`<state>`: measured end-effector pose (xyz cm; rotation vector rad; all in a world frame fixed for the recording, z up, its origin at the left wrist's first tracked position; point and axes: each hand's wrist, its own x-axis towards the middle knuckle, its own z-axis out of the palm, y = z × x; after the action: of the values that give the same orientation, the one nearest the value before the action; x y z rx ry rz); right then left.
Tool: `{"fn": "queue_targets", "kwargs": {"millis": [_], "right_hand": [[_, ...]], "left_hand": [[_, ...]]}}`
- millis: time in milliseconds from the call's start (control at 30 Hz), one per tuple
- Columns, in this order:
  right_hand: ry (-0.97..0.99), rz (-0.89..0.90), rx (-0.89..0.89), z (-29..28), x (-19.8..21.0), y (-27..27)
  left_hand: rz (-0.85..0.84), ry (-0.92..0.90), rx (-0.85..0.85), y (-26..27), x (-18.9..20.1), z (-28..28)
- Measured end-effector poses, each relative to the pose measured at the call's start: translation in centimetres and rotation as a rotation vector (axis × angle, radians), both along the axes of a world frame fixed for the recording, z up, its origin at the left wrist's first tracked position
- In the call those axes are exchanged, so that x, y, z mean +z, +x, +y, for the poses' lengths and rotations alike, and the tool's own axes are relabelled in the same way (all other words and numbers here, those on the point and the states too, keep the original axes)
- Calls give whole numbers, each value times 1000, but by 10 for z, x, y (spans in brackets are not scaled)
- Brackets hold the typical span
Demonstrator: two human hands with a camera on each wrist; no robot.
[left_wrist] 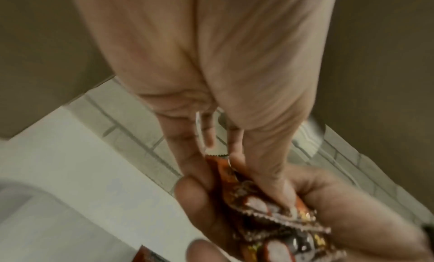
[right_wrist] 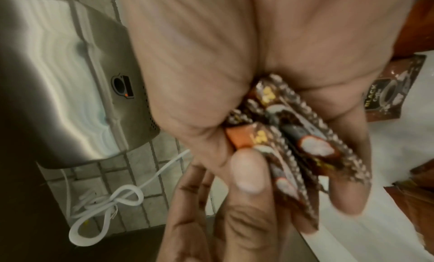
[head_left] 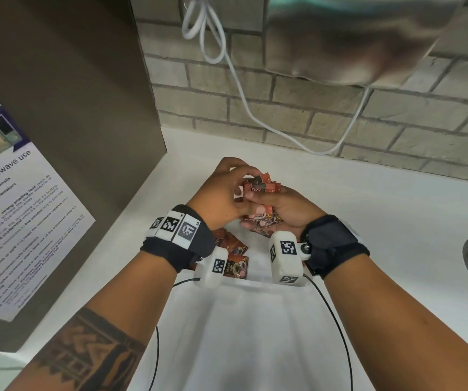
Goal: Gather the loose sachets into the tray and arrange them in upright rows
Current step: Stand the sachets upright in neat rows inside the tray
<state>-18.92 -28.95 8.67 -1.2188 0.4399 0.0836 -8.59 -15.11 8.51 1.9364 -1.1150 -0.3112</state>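
Forearms fill the bottom of the head view, both reaching over the white tray (head_left: 258,320) on the bench (head_left: 396,221). Right hand (head_left: 286,210) has its grip closed round a fanned bundle of sachets (head_left: 261,187); left hand (head_left: 221,193) pinches the top of the same bundle. A few loose sachets (head_left: 237,266) lie flat at the tray's far end, under the left wrist. My take: square the stack first, tapping the bottom edges level so they all face one way. Keep the squeeze light, since foil slides, then lower them in on edge against a wall.
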Motion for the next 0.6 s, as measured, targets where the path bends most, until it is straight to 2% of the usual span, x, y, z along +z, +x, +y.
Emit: {"fn": "queue_targets", "kwargs": {"millis": [133,167,300,467,600], "right_hand": [[34,5,-82,3,4,-1],[35,11,-90,5,5,-1],[72,10,-98,9,3,3],[186,42,-104,10,3,2],[160,32,-95,12,1,-2]], "left_hand": [[-357,205,-77,-10,3,-2],[-404,248,-94,-13,4,-4],[-440,193,-141,-16,2,-6],[-376,164,-173,-12,-1,-6],[-286,147,-182,-12,-4,-7]]}}
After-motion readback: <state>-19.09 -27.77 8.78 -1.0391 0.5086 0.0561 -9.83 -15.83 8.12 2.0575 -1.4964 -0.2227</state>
